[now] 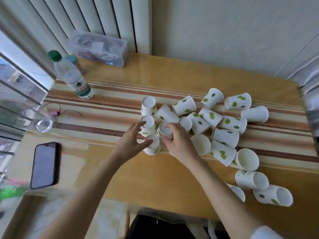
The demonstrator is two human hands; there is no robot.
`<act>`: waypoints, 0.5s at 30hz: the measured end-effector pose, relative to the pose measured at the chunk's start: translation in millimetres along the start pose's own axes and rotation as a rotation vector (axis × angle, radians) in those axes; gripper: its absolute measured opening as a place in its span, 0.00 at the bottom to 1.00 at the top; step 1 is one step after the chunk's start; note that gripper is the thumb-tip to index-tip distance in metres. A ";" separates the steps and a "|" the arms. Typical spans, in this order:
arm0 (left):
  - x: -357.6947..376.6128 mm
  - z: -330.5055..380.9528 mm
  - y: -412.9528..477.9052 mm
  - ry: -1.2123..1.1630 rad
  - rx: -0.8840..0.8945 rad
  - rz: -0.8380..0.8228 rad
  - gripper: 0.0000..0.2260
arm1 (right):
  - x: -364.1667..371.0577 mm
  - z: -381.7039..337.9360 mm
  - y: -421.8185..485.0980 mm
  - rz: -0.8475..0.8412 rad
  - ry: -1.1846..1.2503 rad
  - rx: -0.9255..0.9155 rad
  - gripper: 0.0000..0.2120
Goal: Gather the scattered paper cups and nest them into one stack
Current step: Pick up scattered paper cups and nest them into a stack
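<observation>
Several white paper cups with green leaf prints lie scattered on the wooden table (164, 178), mostly on their sides, from the middle to the right front, such as one at the far right (255, 113) and one near the front edge (274, 195). A few stand upside down at the left of the pile, one of them at the back (148, 105). My left hand (131, 142) is spread, thumb and fingers around an upside-down cup (152, 146) without closing on it. My right hand (177, 140) grips another upside-down cup (165, 129) from above.
A water bottle (72, 76) with a green cap stands at the back left, a clear plastic box (100, 49) behind it. A dark phone (45, 165) lies flat at the left, a glass (42, 123) beyond it. A striped runner (112, 104) crosses the table.
</observation>
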State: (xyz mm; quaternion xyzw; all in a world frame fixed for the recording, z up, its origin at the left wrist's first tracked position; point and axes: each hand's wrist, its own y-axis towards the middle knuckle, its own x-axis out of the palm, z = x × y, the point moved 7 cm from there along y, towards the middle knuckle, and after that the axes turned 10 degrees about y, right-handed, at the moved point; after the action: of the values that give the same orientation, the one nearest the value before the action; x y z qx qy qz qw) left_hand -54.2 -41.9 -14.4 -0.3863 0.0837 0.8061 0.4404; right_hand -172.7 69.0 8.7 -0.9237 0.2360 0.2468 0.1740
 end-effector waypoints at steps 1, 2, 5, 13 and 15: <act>5.3 -4.2 2.1 0.013 -0.018 -0.009 0.33 | 3.3 1.8 6.2 0.020 -0.082 -0.031 0.19; 8.7 -7.4 3.0 0.014 -0.029 -0.003 0.36 | 6.6 4.8 11.3 0.040 -0.169 -0.063 0.21; 24.3 -19.7 -3.1 0.048 -0.056 -0.011 0.40 | 16.0 26.9 26.5 0.021 -0.294 -0.027 0.30; 55.6 -27.2 -5.9 0.172 -0.055 -0.002 0.33 | 26.4 34.8 35.0 0.137 -0.416 -0.121 0.28; 49.5 -25.6 -7.1 0.173 -0.062 0.032 0.30 | 23.1 28.5 32.3 0.147 -0.357 -0.124 0.28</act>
State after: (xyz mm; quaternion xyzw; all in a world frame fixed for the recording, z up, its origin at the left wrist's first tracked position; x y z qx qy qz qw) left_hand -50.2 -17.8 -65.0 -0.4666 0.1025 0.7788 0.4065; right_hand -182.4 46.7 -33.6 -0.8546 0.2524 0.4326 0.1373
